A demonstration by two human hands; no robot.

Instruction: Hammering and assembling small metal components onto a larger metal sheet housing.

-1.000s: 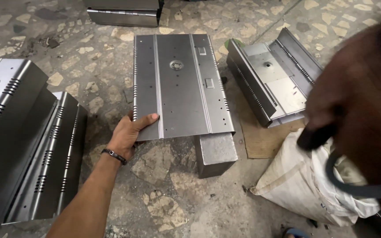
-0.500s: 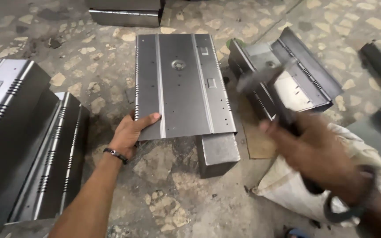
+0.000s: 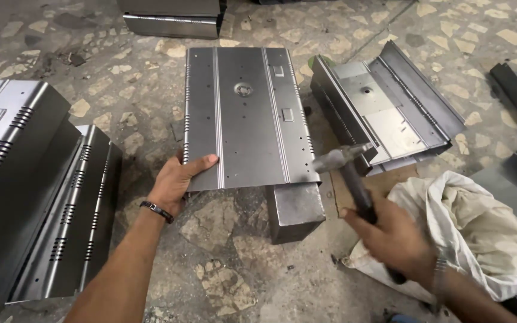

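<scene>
**On the floor: a steel panel and a hammer**

Down on the stone floor (image 3: 121, 90), from the head view, we are holding a flat grey metal panel (image 3: 243, 113) at its near left corner, our left hand (image 3: 178, 179) making a narrow grip with the thumb on top. The panel's near edge is resting on a steel block (image 3: 294, 209). Our right hand (image 3: 393, 239) is closing its grip around a hammer (image 3: 345, 164), its head hovering just beside the panel's near right corner. A pale cloth sack (image 3: 480, 227) is lying beside that hand.
</scene>
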